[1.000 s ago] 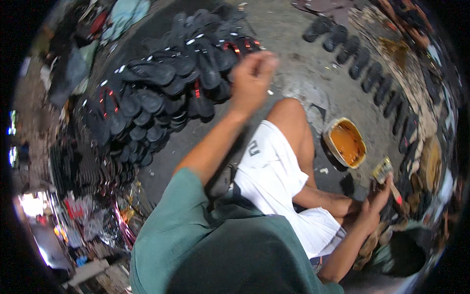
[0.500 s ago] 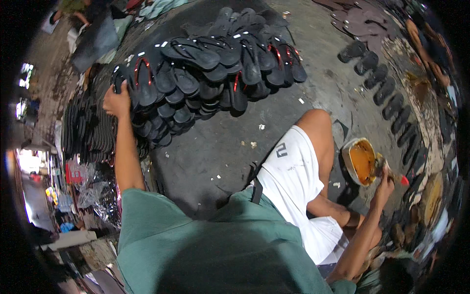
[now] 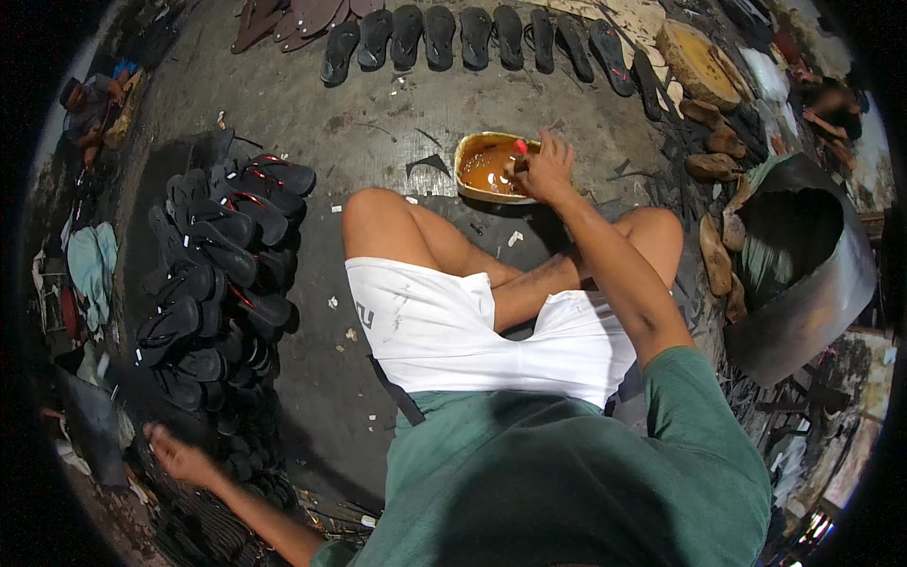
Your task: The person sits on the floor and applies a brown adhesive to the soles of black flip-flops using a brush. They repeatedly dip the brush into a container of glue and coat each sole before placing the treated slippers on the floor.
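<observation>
My right hand [image 3: 548, 170] grips a brush with a red handle end [image 3: 521, 147] over an oblong pale tub [image 3: 495, 197]. Orange-brown, glue-like liquid [image 3: 484, 168] fills part of that tub, which sits on the floor beyond my crossed legs. The brush's bristles are hard to make out. Off to the left, my left hand [image 3: 181, 457] is slightly blurred, with its fingers loosely apart and nothing visible in them. It is beside the near end of a large heap of black flip-flops [image 3: 222, 227], a few with red straps.
Several black flip-flops [image 3: 438, 38] stand in a row along the far side. Brown sole shapes [image 3: 312, 17] lie at the far left. On the right are wooden foot forms [image 3: 710, 168], a round wood block [image 3: 697, 66] and a curved metal sheet [image 3: 822, 293]. Other people sit at both edges.
My view has swung to the right, so the heap now lies at the left. My left hand has come away from a flip-flop on it. The brush's red end has turned over the tub.
</observation>
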### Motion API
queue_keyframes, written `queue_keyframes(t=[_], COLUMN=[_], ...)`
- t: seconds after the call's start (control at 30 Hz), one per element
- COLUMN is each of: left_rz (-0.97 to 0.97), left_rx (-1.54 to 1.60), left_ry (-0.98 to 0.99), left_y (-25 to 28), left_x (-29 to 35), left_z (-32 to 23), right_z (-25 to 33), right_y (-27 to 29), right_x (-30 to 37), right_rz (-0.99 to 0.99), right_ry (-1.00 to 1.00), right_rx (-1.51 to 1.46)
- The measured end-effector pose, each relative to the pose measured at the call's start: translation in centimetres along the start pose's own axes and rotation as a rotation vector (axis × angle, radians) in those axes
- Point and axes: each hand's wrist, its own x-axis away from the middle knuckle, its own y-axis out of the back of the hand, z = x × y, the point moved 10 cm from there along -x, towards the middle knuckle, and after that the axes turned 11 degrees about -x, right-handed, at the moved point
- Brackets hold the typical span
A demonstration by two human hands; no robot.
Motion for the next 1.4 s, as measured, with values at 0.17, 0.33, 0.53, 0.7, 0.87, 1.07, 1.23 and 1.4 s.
queue_keyframes(t=[0.17, 0.33, 0.53, 0.7, 0.87, 1.07, 1.23, 1.4], left_rz=[0.819, 0.664, 0.981, 0.931, 1.039, 1.707, 1.874, 1.911], left_rx=[0.499, 0.403, 0.640, 0.503, 0.777, 1.895, 1.926, 1.865], left_ry=[-0.049, -0.284, -0.653, -0.924, -0.544, 0.786, 0.293, 0.676], left_y=[-14.6, -16.0, -18.2, -17.8, -18.1, -15.9, -10.4, -12.8], left_x=[17.6, 21.1, 23.6, 24.4, 22.4, 27.7, 27.9, 29.5], left_z=[-23.5, -26.4, -30.3, -31.7, -32.8, -42.6, -49.7, -48.6], right_z=[1.2, 5.0, 4.7, 2.0, -0.1, 9.8, 8.9, 14.9], right_y=[7.1, 9.0, 10.9, 9.4, 5.3, 21.4, 28.0, 29.7], right_x=[-0.5, 5.7, 6.7, 6.9, 7.5, 5.4, 3.9, 7.4], right_rz=[-0.077, -0.083, -0.104, 0.012, 0.232, -0.015, -0.307, -0.072], right_ry=[-0.255, 0.069, -0.045, -0.283, -0.590, -0.380, -0.006, 0.424], right_rx=[-0.717, -0.264, -0.235, -0.492, -1.204, -1.838, -1.242, -1.113])
